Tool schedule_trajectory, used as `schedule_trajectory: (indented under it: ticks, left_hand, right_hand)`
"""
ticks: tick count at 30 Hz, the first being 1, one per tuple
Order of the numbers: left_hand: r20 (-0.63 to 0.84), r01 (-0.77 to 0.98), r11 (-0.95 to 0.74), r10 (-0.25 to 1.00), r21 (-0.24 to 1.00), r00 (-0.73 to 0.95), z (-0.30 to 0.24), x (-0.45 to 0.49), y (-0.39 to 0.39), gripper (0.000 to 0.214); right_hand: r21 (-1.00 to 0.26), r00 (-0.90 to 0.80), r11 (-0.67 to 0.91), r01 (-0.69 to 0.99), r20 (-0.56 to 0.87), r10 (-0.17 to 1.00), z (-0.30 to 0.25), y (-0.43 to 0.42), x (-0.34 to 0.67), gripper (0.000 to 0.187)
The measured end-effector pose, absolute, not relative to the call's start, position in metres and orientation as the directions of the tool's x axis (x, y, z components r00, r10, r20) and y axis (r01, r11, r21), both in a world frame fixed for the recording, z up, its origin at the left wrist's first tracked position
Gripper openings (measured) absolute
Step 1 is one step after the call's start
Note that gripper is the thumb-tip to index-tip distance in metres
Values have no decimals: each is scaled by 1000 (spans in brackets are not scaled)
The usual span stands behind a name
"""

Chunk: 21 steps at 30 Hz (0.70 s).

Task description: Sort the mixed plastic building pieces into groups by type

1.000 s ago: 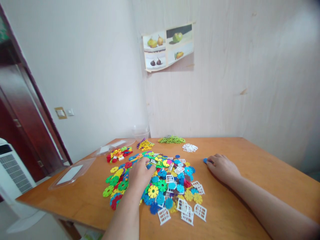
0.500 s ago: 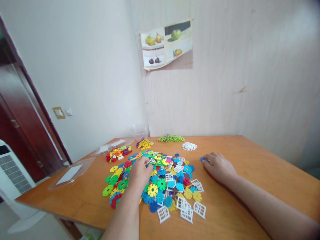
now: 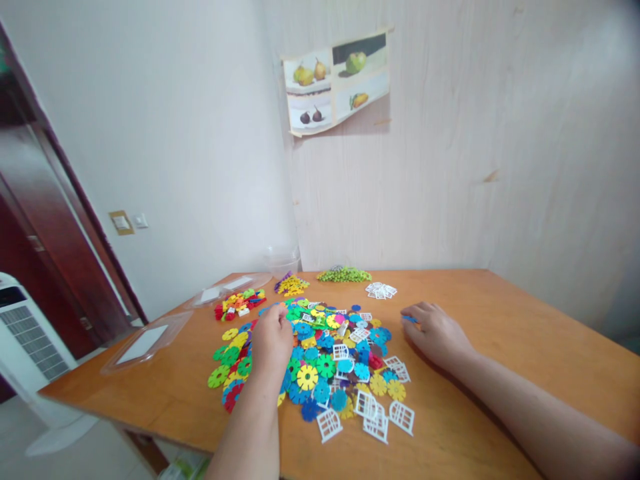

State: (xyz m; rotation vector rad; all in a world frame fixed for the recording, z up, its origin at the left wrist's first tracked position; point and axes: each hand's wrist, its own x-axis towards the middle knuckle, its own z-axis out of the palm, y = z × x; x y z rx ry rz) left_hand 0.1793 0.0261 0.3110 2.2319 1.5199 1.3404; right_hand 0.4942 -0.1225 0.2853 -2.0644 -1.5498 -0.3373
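A big heap of flat plastic building pieces [image 3: 325,360] in blue, green, yellow, red and white lies spread across the wooden table [image 3: 500,320]. My left hand [image 3: 273,340] rests on top of the heap's left part with fingers curled round something I cannot make out. My right hand [image 3: 434,331] lies palm down on the table just right of the heap, its fingertips pressed on a small blue piece [image 3: 409,319]. White window-shaped pieces [image 3: 370,417] lie at the heap's near edge.
Small sorted groups sit toward the wall: red and yellow pieces [image 3: 239,304], yellow ones [image 3: 292,285], green ones [image 3: 344,274], white ones [image 3: 380,291]. Clear plastic lids [image 3: 145,343] and a clear tub [image 3: 283,259] stand at left. A white appliance [image 3: 25,333] is beyond the table's left edge.
My left hand has drawn back leftward and lifted slightly off the heap's middle, fingers curling in. My right hand stays beside the blue piece. The camera shifted a little.
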Motion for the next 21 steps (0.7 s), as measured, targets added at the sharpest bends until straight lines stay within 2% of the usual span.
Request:
schedule_trajectory:
  ticks: [5,11,17,21]
  left_hand:
    - [604,493,-554,794,671,69,311,188,23,19]
    - [551,226,-574,819,787,161,311,206,11,20]
    - [505,126,-551,819,825,274,310,219,1,20]
    - [424,63,-501,787,863,448,308,229,-12,24]
  right_hand:
    - [-259,250,-112,960,601,759,290,-125,477,27]
    - [-215,71,96,972,657,751,300,-131,438,29]
    - [-200,-50,243,949,667,744,302,-134,412,30]
    - [-214,-76,289,933,668,741,304,-137,404,39]
